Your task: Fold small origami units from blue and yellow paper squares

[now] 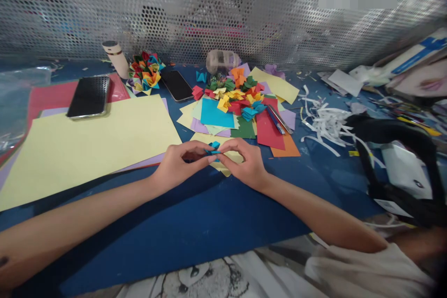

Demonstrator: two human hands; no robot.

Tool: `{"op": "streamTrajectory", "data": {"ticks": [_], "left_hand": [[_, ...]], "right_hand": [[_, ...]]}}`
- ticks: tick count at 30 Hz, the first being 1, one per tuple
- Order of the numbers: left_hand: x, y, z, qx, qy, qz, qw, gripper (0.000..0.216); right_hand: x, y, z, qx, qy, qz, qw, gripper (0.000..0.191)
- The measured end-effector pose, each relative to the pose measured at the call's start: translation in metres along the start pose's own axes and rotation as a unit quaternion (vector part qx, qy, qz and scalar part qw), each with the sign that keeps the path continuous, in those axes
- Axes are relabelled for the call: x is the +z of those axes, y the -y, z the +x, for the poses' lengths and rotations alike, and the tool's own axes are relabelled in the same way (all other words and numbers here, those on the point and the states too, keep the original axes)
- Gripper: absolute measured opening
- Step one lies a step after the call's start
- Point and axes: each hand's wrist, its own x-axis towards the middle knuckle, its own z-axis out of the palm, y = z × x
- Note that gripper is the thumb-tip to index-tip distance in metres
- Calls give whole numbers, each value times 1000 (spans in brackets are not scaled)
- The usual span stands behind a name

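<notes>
Nearest to me is my white shirt (223, 280), with grey animal print; beyond it is the smooth blue table (209, 228); at the middle, my left hand (176, 163) and my right hand (247, 163) both pinch one small blue folded paper (214, 145); farther lies a heap of angular folded pieces (236, 106); at right are curly white strips (328, 121), and nearer, a white label (394, 207), too small to read.

A white cylinder with a dark top (119, 64) stands before a perforated silver metal panel (132, 23). A clear plastic jar (222, 61) lies sideways. Narrow white paper strips (326, 116) are heaped near a black curved band (391, 128).
</notes>
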Motion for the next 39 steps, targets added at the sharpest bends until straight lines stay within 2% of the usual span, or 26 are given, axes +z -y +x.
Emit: {"op": "streamTrajectory", "data": {"ticks": [4, 7, 10, 12, 14, 17, 19, 23, 27, 33, 39], "left_hand": [[-2, 4, 2, 1, 3, -8, 1000, 23], [-3, 6, 3, 5, 3, -1, 1000, 23], [-3, 8, 3, -3, 8, -7, 1000, 24], [-3, 9, 2, -12, 13, -19, 1000, 26], [-2, 9, 1, -20, 14, -32, 999, 30], [-1, 7, 0, -19, 5, -25, 999, 34], [-1, 6, 0, -7, 3, -2, 1000, 33], [-1, 6, -1, 21, 4, 34, 999, 28], [0, 8, -3, 57, 5, 66, 996, 33], [1, 8, -3, 73, -16, 53, 996, 29], [0, 8, -4, 93, -3, 52, 994, 31]], "right_hand": [[2, 0, -2, -65, 11, -42, 997, 11], [3, 0, -4, -65, 3, -59, 996, 18], [2, 0, -3, -61, 0, -71, 996, 18], [0, 1, -1, -38, 5, -50, 998, 16], [-2, 0, 3, 16, 11, 8, 1000, 15], [-4, -3, 6, 115, 23, 125, 985, 20], [-5, -6, 7, 140, 40, 162, 976, 21], [-5, -9, 8, 121, 70, 148, 979, 18], [-5, -11, 10, 109, 77, 145, 980, 18], [-7, -7, 11, 88, 103, 126, 983, 21], [-6, -6, 11, 73, 109, 112, 985, 18]]}}
